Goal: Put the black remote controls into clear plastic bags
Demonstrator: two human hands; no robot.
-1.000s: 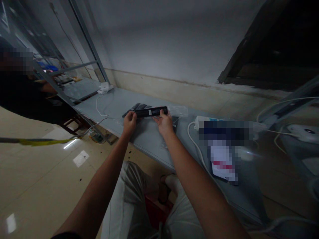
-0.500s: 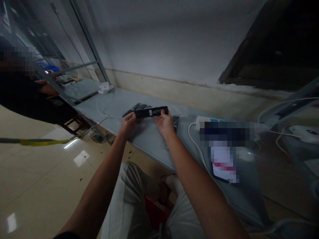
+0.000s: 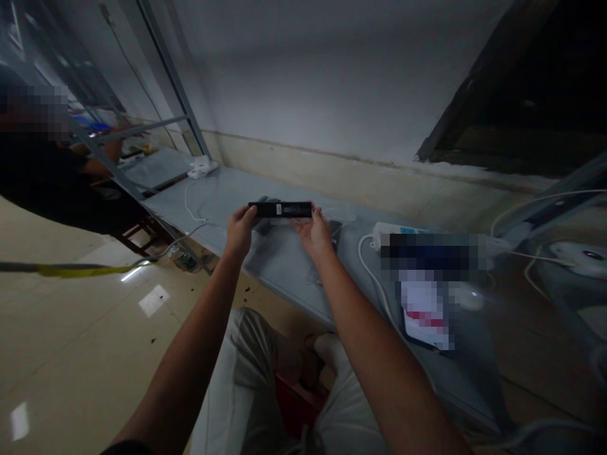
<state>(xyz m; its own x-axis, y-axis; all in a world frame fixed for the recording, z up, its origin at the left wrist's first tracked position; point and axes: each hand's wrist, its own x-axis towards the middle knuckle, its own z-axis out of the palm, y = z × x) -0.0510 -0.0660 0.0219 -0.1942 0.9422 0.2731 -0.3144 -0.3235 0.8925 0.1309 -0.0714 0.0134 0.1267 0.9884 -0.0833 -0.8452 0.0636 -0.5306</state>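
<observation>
A long, slim black bar-shaped device [image 3: 294, 209] with a small white label is held level above the table, its exact kind unclear. My left hand [image 3: 240, 232] pinches its left end, thumb on the near face. At the other end my right hand [image 3: 313, 232] grips it, thumb at the corner and fingers behind. Grey-black pieces [image 3: 266, 203] lie on the table behind the device, partly hidden by it. Clear plastic film [image 3: 339, 212] lies behind my right hand, and a dark flat item [image 3: 336, 231] is beside that wrist.
The long grey table [image 3: 279, 272] runs along the wall. On its right are a white power strip [image 3: 379, 235], cables and a phone-like item [image 3: 422, 335], partly blurred. A white socket block [image 3: 202, 167] sits at the far left. Another person [image 3: 42, 170] sits beyond the metal frame [image 3: 107, 158].
The black device has turned from slightly tilted to nearly level and moved a little left. My left hand has risen slightly with it. The other person's arm has moved.
</observation>
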